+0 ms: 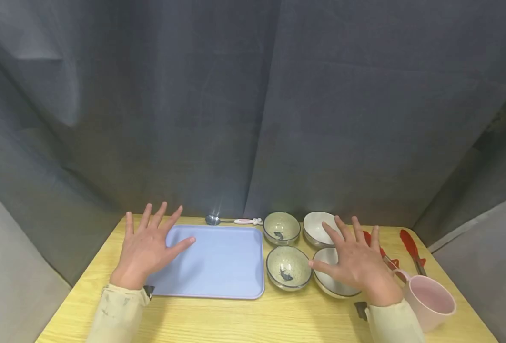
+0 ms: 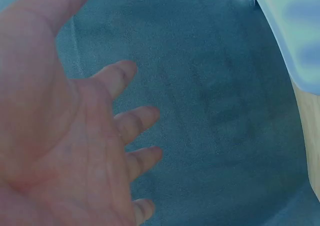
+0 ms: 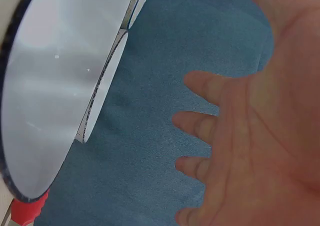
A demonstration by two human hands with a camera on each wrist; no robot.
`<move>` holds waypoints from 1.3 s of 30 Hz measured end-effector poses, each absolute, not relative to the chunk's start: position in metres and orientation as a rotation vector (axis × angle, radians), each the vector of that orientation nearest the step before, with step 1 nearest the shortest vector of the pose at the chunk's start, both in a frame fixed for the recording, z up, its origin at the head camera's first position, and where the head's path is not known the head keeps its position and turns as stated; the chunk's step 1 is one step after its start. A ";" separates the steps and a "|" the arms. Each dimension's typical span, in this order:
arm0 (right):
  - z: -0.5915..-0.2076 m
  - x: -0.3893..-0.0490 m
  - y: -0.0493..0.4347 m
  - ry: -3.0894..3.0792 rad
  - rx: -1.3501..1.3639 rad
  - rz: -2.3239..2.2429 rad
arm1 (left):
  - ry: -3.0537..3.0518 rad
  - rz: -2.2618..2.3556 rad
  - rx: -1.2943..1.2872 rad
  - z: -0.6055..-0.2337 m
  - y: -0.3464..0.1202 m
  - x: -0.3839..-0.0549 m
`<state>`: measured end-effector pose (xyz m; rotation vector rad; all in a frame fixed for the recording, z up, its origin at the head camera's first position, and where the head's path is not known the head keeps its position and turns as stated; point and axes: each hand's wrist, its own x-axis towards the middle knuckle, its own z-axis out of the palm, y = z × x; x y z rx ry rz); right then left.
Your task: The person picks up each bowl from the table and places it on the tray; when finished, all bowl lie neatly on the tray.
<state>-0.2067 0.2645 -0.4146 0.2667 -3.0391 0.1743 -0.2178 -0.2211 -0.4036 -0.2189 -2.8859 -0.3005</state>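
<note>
My left hand (image 1: 146,250) is spread over the left end of a light blue tray (image 1: 218,262), its fingers straight and nothing held. In the left wrist view the bare palm (image 2: 75,151) shows, apart from the tray at upper right. My right hand (image 1: 360,264) hovers with spread fingers over the front right bowl (image 1: 332,286), which has a white inside and a dark rim. Behind that stands another white bowl (image 1: 317,228). To their left are two greenish bowls, one at the back (image 1: 280,224) and one in front (image 1: 288,262), each with a dark fish-like motif.
A spoon (image 1: 236,221) with a white and pink handle lies behind the tray. At right are red-tipped tongs (image 1: 409,243), partly hidden, and a pink mug (image 1: 430,300). Grey curtains (image 1: 253,119) hang behind the wooden table (image 1: 218,319).
</note>
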 end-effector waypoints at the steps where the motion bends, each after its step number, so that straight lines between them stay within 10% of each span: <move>1: -0.414 -0.207 0.265 -3.036 0.269 0.174 | -2.886 -0.310 -0.219 -0.404 -0.221 -0.218; 39: -0.492 -0.172 0.325 -3.027 -0.106 1.213 | -3.063 -1.260 0.045 -0.498 -0.303 -0.188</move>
